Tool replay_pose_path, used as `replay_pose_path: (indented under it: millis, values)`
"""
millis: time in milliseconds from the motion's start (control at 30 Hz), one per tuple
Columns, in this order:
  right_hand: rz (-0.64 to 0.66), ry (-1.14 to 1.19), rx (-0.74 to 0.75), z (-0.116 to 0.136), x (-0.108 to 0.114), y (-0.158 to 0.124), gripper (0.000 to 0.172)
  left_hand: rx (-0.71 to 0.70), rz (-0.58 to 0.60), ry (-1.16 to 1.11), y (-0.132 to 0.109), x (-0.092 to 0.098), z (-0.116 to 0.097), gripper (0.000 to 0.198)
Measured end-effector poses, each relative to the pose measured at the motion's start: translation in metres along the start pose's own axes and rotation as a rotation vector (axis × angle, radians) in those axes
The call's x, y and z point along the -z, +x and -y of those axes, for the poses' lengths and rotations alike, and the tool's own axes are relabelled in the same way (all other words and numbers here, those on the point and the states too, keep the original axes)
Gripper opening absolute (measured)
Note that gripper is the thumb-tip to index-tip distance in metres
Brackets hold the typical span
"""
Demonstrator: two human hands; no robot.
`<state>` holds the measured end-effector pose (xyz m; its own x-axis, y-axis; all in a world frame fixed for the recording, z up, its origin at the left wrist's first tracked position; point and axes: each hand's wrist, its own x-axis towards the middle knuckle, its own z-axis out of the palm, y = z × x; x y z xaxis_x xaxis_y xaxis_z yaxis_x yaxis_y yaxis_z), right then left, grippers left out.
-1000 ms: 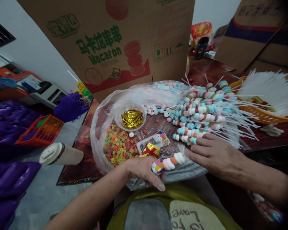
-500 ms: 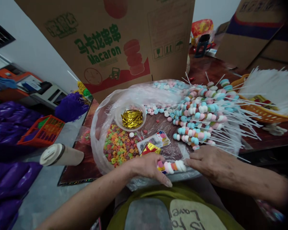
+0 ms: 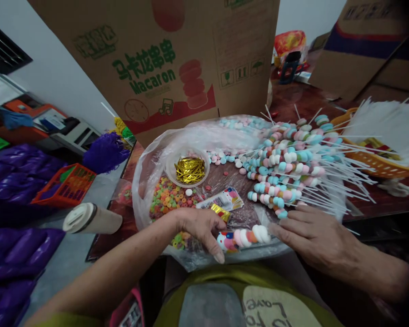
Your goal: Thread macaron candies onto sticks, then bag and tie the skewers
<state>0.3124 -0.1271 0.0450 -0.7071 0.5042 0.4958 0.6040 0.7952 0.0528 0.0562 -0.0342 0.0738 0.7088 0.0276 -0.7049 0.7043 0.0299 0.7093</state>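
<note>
My left hand (image 3: pixel 199 229) curls over the near end of a marshmallow skewer (image 3: pixel 243 237) in a printed clear sleeve, fingers closed round it. My right hand (image 3: pixel 310 234) lies flat at the skewer's other end, fingers stretched out toward the white top piece. Just behind my left hand lie a gold and red wrapper (image 3: pixel 219 211) and a printed packet (image 3: pixel 221 200). A heap of finished pastel candy skewers (image 3: pixel 289 159) fans out behind my right hand.
Colourful ring candies (image 3: pixel 168 200) and a bowl of gold twist ties (image 3: pixel 189 169) sit on the plastic sheet (image 3: pixel 150 159). An orange basket of white sticks (image 3: pixel 381 131) is at the right. A big Macaron carton (image 3: pixel 157 59) stands behind. A lidded cup (image 3: pixel 92 219) lies at the left.
My left hand slid right over the skewer's near end and now covers most of the gold wrapper. My right hand drew back from the heap to the skewer's tip.
</note>
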Motion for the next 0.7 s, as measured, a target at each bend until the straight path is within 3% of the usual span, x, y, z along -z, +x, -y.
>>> replay_pose_path:
  millis: [133,233,300,367,533,600,700]
  values:
    - [-0.027,-0.080,0.013,0.003,0.008,0.000,0.020,-0.090,0.040,-0.209,0.016,-0.013,0.010,0.047]
    - [0.034,-0.125,0.024,0.002,0.011,-0.003,0.021,-0.083,-0.137,-0.274,0.023,-0.022,0.016,0.040]
    - [0.064,-0.100,0.020,0.003,0.011,-0.005,0.021,-0.049,-0.314,-0.145,0.022,-0.024,0.015,0.034]
    - [0.071,-0.045,-0.006,0.005,0.011,-0.006,0.021,-0.015,-0.495,0.121,0.018,-0.026,0.010,0.030]
    - [0.183,0.009,-0.256,0.016,0.012,0.001,0.020,0.143,-0.854,0.719,0.017,-0.035,-0.005,0.031]
    - [0.253,0.012,-0.320,0.021,0.014,0.003,0.021,0.173,-0.960,0.814,0.020,-0.037,-0.006,0.030]
    - [0.240,-0.046,-0.329,0.029,0.018,0.005,0.028,0.171,-1.037,0.793,0.025,-0.039,-0.003,0.032]
